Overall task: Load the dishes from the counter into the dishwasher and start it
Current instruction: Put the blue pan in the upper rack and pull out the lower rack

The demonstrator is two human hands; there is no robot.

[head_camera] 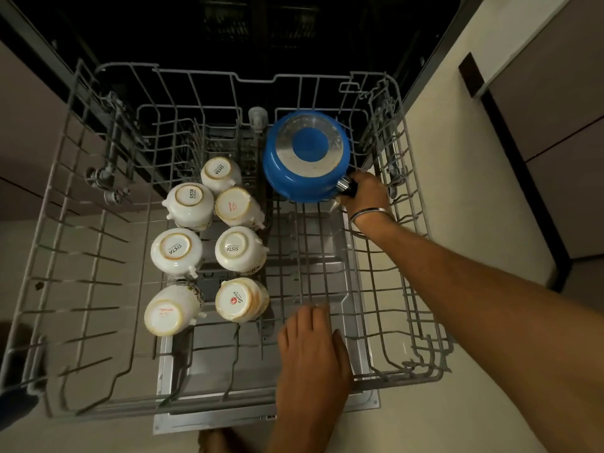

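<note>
**Upturned pan may tip or slide as it settles in the rack**

The right hand is curled round the stubby black-and-chrome handle of a blue saucepan, which sits bottom-up at the far right of the pulled-out dishwasher rack. The left hand lies flat with straight fingers on the near wires of the rack, holding nothing, seemingly steadying it.

Seven white cups stand inverted in two rows at the centre-left, the nearest of them just left of the pan.

Risks, as I judge them:
- The pan looks slightly tilted; whether its rim sits squarely between tines cannot be told. Let go too soon, it could rock or slide.
- A slide leftward would knock the far cups, which stand close together and could chip.
- The handle points toward the near right side wall; if it juts past the wires it may foul the rack when pushed in.
- The left hand's weight on the extended rack could make it dip or roll.
</note>
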